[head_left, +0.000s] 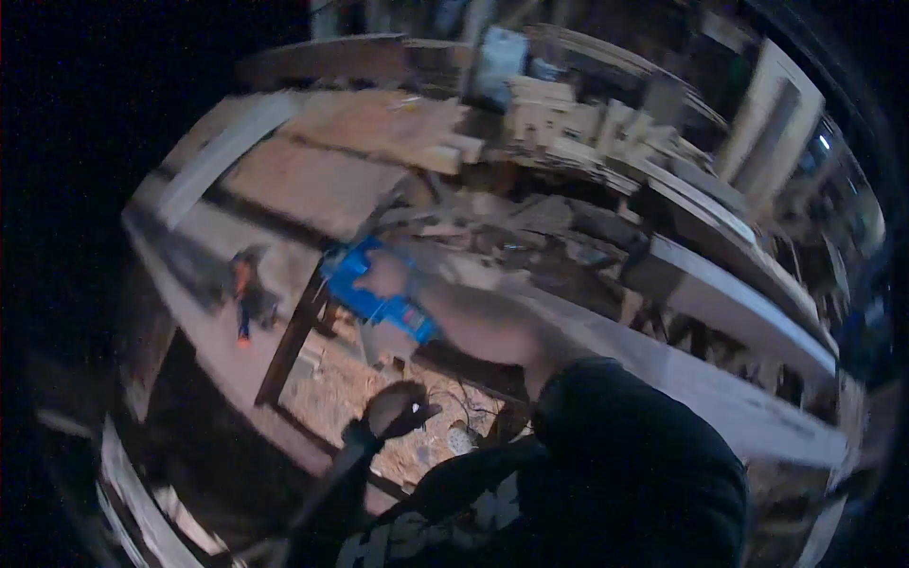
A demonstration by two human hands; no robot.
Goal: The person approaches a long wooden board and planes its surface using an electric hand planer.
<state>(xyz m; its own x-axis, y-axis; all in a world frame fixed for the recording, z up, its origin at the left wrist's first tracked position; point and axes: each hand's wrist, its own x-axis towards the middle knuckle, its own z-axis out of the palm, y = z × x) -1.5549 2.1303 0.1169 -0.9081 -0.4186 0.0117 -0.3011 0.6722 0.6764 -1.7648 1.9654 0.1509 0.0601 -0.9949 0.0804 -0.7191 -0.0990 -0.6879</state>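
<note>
A blue handheld electric planer (pixel 402 317) lies tilted across the dark frame edge of the bench, its body smeared by motion. My right hand (pixel 383 273) is closed on its upper part, with the forearm stretched over from the right. Lower down, over the floor scattered with wood shavings (pixel 322 398), my left hand (pixel 393 409) hangs in shadow with its fingers curled. A small white spot shows at its fingers; I cannot tell what it is. Left of the planer, an orange and dark blue tool (pixel 243 293) lies on the plank surface.
Wide boards (pixel 317 185) cover the bench beyond the planer. Long thick planks (pixel 701 379) run along the right side. Stacked light wood pieces (pixel 559 123) stand at the back. A dark cord (pixel 469 402) loops over the shavings near my body.
</note>
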